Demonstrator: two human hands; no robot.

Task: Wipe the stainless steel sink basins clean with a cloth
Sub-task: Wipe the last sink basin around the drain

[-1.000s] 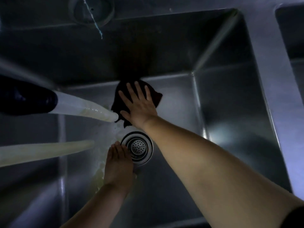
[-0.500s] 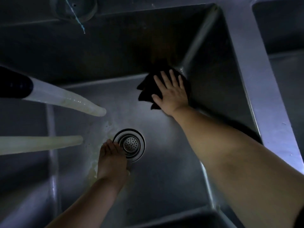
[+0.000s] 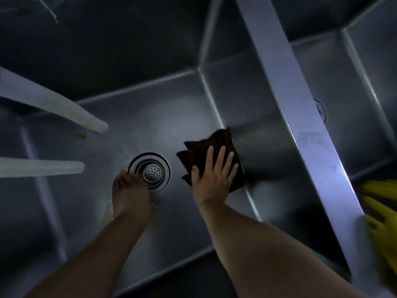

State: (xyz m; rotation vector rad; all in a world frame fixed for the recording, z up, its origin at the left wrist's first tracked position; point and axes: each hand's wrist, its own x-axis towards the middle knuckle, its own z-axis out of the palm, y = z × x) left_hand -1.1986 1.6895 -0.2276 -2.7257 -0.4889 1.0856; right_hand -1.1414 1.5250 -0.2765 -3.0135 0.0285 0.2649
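Right grip (image 3: 214, 179) presses cloth (image 3: 206, 153) flat against basin's right wall (image 3: 268, 147).

Right hand (image 3: 211, 179): lying flat with fingers straight, pressing the dark cloth (image 3: 206, 155) onto the basin (image 3: 163, 123) floor at its right edge.
Left hand (image 3: 131, 194): resting on the floor, fingertips curling at the drain strainer (image 3: 150, 169) rim.
Hoses (image 3: 64, 108): two pale ends reaching in from the left.
Divider (image 3: 300, 117): yellow gloves (image 3: 382, 214) lying over its near end.
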